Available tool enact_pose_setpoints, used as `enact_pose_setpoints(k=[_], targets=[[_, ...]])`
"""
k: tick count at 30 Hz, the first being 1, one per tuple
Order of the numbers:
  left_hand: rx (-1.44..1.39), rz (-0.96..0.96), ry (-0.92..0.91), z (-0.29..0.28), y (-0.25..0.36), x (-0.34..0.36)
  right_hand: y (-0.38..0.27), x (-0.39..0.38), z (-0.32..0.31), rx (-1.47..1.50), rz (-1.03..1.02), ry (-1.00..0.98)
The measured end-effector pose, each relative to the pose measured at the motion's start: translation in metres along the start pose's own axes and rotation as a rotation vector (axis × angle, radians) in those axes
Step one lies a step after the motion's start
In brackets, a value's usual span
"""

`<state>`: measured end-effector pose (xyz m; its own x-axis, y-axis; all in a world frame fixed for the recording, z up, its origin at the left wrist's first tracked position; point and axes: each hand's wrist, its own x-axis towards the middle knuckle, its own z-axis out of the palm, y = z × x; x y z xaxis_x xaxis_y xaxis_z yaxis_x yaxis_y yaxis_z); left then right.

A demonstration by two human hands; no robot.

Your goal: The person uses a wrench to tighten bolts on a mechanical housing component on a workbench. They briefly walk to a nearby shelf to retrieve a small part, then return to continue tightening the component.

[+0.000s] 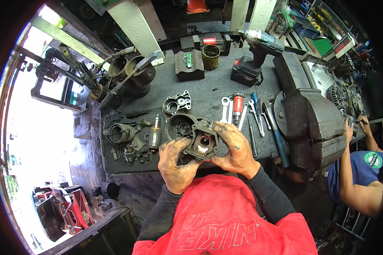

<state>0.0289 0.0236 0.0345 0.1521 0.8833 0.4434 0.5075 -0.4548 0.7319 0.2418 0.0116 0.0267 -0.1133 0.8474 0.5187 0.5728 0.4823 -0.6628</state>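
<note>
A grimy cast metal housing (201, 152) with a squarish open mouth and a dark bore is held between my two hands over the bench's front edge. My left hand (174, 165) grips its left side, thumb along the upper edge. Closed round the right side is my right hand (238, 148), its fingers on the upper rim. Just behind, a larger round housing (171, 124) lies partly hidden by the held piece. Beyond that sits a lighter metal end cover (177, 103) with round openings. An armature (155, 132) stands left of my left hand.
More dismantled parts (120, 133) lie at the bench's left. Right of my hands are wrenches (224, 108), a red-bodied tool (238, 106) and a bench vise (319, 131). A cordless impact wrench (259, 51) stands behind. At far right, a co-worker's hands (349, 127) handle parts.
</note>
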Motion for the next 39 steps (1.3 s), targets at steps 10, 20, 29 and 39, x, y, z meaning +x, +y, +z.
enact_pose_setpoints(k=[10, 20, 29, 39], targets=[[0.019, 0.083, -0.007, 0.004, 0.004, 0.004, 0.007, -0.003, -0.005, -0.012, -0.003, -0.019], [0.058, -0.117, -0.142, 0.006, 0.012, 0.013, 0.037, 0.003, -0.004, 0.154, 0.183, -0.171], [-0.199, -0.368, -0.25, -0.003, 0.016, 0.024, 0.058, 0.009, 0.003, 0.18, 0.265, -0.252], [-0.292, -0.565, -0.282, 0.006, 0.016, 0.04, 0.063, 0.016, -0.004, 0.222, 0.294, -0.354]])
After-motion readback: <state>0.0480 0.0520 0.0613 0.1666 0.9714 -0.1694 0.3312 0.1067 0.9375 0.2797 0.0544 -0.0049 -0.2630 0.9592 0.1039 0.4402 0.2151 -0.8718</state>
